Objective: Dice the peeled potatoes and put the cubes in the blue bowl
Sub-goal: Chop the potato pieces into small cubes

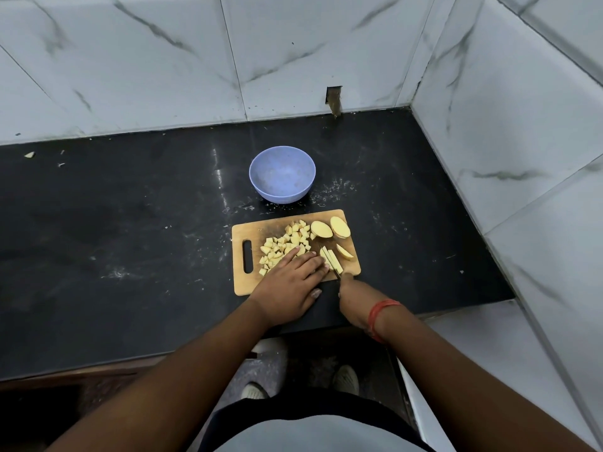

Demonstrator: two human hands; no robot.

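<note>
A wooden cutting board lies on the black counter. A heap of potato cubes covers its middle and left. Two potato halves lie at its far right corner, and a smaller slice sits below them. My left hand lies flat, its fingertips pressing on potato strips. My right hand grips a knife, whose blade runs along the strips. The blue bowl stands just beyond the board, with no potato in it.
Marble-tiled walls close the counter at the back and on the right. White specks and a few scraps lie scattered on the counter. The counter's front edge runs just below my hands, with my feet on the floor underneath.
</note>
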